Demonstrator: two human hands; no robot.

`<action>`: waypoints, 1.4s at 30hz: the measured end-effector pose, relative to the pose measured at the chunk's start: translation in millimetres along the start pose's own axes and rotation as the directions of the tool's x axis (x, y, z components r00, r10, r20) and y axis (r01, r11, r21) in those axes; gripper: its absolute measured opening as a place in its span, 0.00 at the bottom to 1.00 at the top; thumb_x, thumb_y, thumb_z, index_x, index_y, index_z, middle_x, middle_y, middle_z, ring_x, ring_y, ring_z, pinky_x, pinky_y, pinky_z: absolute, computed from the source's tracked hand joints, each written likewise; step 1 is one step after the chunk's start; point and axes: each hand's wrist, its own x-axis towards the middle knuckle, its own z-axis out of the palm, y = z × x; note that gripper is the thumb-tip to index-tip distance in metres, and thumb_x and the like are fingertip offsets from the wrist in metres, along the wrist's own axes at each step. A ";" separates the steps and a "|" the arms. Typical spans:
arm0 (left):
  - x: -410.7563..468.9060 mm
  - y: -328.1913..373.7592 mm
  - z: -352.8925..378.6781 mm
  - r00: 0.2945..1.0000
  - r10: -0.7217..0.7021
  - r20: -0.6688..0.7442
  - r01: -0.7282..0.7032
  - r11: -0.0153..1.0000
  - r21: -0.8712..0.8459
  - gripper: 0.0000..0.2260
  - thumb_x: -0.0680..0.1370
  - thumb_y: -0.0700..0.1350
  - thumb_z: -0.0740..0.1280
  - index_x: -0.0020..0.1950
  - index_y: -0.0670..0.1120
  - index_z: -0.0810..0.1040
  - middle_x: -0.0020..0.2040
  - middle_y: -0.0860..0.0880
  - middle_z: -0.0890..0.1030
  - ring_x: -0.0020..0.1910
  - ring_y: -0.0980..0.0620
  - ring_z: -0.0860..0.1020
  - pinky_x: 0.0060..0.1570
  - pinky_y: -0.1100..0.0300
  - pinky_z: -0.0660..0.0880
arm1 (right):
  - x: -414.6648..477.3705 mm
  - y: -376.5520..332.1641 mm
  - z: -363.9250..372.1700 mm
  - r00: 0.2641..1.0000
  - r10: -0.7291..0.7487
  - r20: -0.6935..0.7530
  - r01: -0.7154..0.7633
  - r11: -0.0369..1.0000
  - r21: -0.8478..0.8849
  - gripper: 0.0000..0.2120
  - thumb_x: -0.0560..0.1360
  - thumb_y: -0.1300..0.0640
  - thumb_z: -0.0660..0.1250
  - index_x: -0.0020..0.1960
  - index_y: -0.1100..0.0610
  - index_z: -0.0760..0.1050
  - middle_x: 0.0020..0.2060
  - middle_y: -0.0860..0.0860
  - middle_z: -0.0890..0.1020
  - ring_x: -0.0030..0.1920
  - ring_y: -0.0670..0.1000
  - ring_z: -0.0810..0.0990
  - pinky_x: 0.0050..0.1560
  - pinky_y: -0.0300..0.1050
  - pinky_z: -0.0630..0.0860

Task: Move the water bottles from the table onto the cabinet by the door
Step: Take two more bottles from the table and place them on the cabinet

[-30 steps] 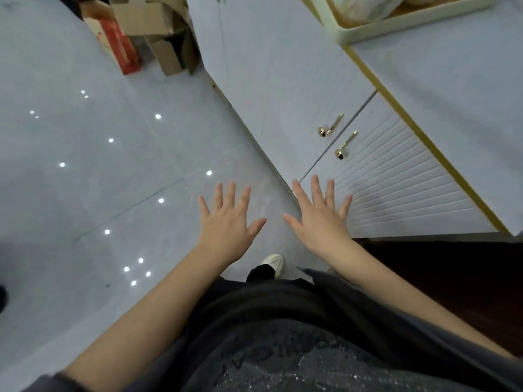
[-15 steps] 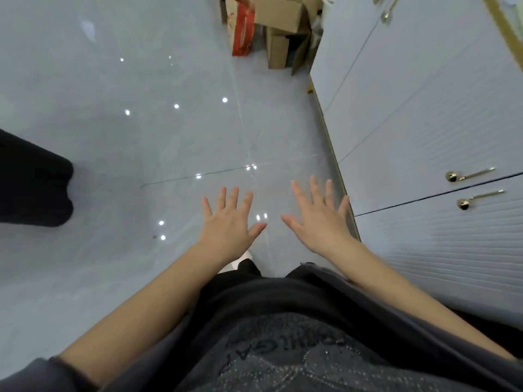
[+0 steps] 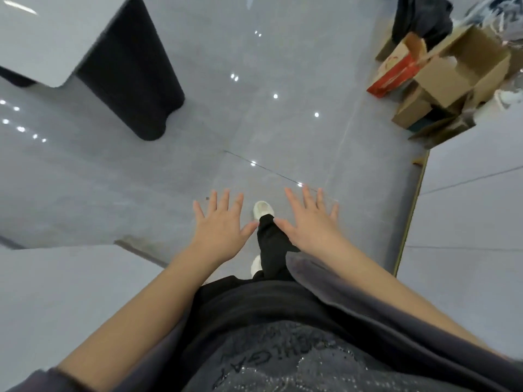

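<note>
1. Spreading flat and straight, the fingers (image 3: 225,202) of the left hand (image 3: 219,227) hold nothing. We see the right hand (image 3: 311,222) the same way, palm down, fingers released and fanned.
2. Both hands hang in the air side by side, apart from each other, over the floor (image 3: 283,131).
3. Between them we see a white shoe (image 3: 263,209) and a black trouser leg (image 3: 271,244). A second shoe (image 3: 256,264) peeps out behind.
4. The floor is glossy grey tile that throws back small white points of light. A thin joint line crosses it just beyond the fingertips.
5. At the right edge stands the pale cabinet (image 3: 467,207) with a gold strip (image 3: 410,216) along its foot. We see only its front, not its top.
6. Beyond it, cardboard boxes (image 3: 458,72) lie heaped on the floor, one of them red (image 3: 393,72).
7. At upper left a pale counter (image 3: 42,46) with a rounded corner rests on a dark pedestal (image 3: 133,80). The frame cuts off most of its top.
8. At lower left another pale surface (image 3: 56,292) juts in, and we cannot make out what it belongs to.
9. We cannot tell from here where the water bottles stand.
</note>
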 end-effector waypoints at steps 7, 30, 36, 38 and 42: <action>33.2 -69.0 -28.0 0.973 -0.233 -0.006 0.227 0.955 -0.188 0.33 0.80 0.65 0.50 0.80 0.51 0.46 0.80 0.46 0.46 0.79 0.43 0.42 0.74 0.38 0.44 | 84.7 -82.7 -39.5 0.977 -0.204 0.061 0.211 0.966 -0.147 0.35 0.80 0.35 0.50 0.80 0.44 0.40 0.80 0.53 0.41 0.79 0.61 0.37 0.74 0.69 0.41; 121.9 -349.6 -138.5 0.851 -0.518 0.090 0.495 0.732 -0.467 0.33 0.80 0.65 0.51 0.80 0.51 0.46 0.80 0.46 0.46 0.79 0.44 0.42 0.74 0.38 0.44 | 266.7 -427.0 -118.3 0.833 -0.465 0.299 0.552 0.723 -0.414 0.35 0.80 0.35 0.51 0.80 0.43 0.39 0.80 0.53 0.39 0.78 0.61 0.35 0.74 0.70 0.38; 139.8 -473.5 -187.4 0.865 -0.491 0.098 0.482 0.762 -0.433 0.34 0.80 0.65 0.50 0.80 0.51 0.44 0.80 0.45 0.45 0.78 0.44 0.41 0.74 0.38 0.42 | 289.1 -538.4 -125.3 0.853 -0.438 0.283 0.519 0.763 -0.386 0.35 0.80 0.34 0.49 0.80 0.44 0.38 0.80 0.53 0.39 0.78 0.61 0.36 0.74 0.70 0.40; 146.4 -510.8 -204.5 0.870 -0.486 0.086 0.476 0.783 -0.400 0.34 0.80 0.65 0.50 0.80 0.51 0.44 0.80 0.45 0.45 0.78 0.43 0.41 0.74 0.37 0.43 | 297.5 -571.1 -128.1 0.857 -0.435 0.275 0.512 0.779 -0.363 0.35 0.80 0.35 0.49 0.80 0.44 0.38 0.80 0.53 0.39 0.78 0.61 0.36 0.74 0.70 0.40; 156.2 -563.3 -231.4 0.878 -0.471 0.080 0.465 0.804 -0.371 0.33 0.80 0.64 0.50 0.80 0.51 0.45 0.80 0.45 0.46 0.78 0.43 0.41 0.74 0.37 0.43 | 315.8 -619.7 -132.4 0.869 -0.426 0.251 0.490 0.807 -0.328 0.34 0.80 0.35 0.49 0.80 0.45 0.39 0.80 0.54 0.39 0.78 0.62 0.36 0.74 0.70 0.40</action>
